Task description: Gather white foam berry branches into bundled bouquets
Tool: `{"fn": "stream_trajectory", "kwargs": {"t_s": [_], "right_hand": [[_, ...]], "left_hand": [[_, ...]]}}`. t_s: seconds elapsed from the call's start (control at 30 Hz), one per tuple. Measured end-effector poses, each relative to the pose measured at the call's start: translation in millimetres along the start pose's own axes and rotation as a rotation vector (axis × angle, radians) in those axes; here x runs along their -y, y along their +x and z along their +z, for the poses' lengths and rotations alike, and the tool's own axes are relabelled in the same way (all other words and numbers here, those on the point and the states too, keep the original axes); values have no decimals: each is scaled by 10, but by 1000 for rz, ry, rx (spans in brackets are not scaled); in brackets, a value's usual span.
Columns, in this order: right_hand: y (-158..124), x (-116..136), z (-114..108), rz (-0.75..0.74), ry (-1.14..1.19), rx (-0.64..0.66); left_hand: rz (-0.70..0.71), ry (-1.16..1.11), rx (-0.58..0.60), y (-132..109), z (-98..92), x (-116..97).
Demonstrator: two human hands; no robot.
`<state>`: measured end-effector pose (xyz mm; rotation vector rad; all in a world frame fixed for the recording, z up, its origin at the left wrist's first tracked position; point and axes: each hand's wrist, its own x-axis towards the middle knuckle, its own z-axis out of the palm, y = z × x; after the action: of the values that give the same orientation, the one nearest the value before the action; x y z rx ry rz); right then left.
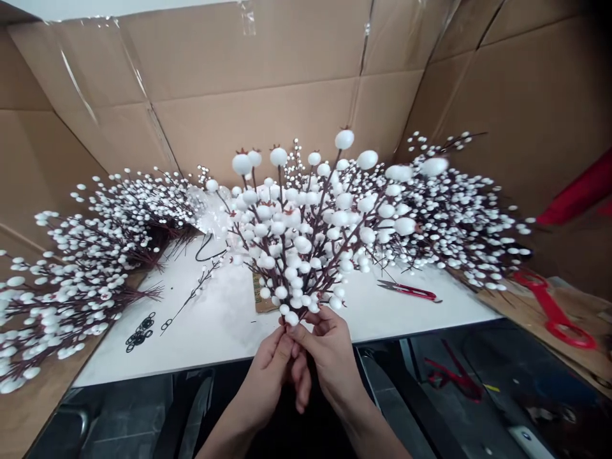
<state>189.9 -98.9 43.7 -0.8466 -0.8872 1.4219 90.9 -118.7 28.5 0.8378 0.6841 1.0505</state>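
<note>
A bunch of dark stems with white berries (302,244) stands upright in front of me, fanned out at the top. Both hands grip it at its lower end, above the table's front edge. My left hand (270,366) is closed round the stems, its thumb pressed near the lowest berries. My right hand (332,347) is closed there too, thumb and fingers pinching the stems from the right. The two hands touch or nearly touch, and the stem ends are hidden by them.
More berry bunches lie at the left (95,255) and right (459,217). On the white table (205,338) are black rings (140,333), a loose sprig (194,293) and red snips (410,291). A red tape-like object (554,312) lies right. Cardboard walls (268,70) stand behind.
</note>
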Motion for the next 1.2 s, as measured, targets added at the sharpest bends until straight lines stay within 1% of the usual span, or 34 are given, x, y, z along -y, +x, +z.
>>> {"fn": "stream_trajectory", "kwargs": {"t_s": [0.07,0.17,0.27,0.33,0.4,0.47,0.6,0.7,0.8,0.87,0.9,0.93,1.03,1.07,1.1,1.13,1.2], "right_hand": [[3,25,-2,-36,-17,23],[-1,55,-23,54,-27,136],[13,67,-48,148,20,280],[34,69,-58,172,52,361],[53,73,-56,155,76,369],[64,76,-41,128,89,339],[62,57,18,123,111,299],[56,42,73,72,142,256],[48,70,105,58,112,249],[42,104,90,56,105,278],[41,118,67,62,108,316],[43,124,35,81,112,378],[80,74,-97,190,103,619],[104,33,-139,205,101,662],[130,-16,-172,189,110,665],[156,-69,-193,151,127,641],[179,-170,-192,32,181,562]], "left_hand": [[9,-48,-36,3,-5,-2],[-24,-116,-87,-3,-2,-53],[-65,-163,-60,-11,-2,-80],[-80,-190,-20,-18,-1,-66],[-87,-226,28,-28,8,-43],[-93,-272,87,-40,28,-32],[-124,-365,200,-64,70,-77],[-158,-395,243,-80,80,-125],[-175,-417,265,-106,76,-133],[-185,-452,280,-126,67,-114],[-190,-470,298,-131,58,-102],[-202,-483,326,-129,45,-88],[-287,-489,417,-89,-30,-37],[-325,-482,440,-77,-61,-12],[-347,-454,446,-79,-89,21],[-349,-409,437,-107,-107,62],[-279,-272,394,-271,-94,173]]}}
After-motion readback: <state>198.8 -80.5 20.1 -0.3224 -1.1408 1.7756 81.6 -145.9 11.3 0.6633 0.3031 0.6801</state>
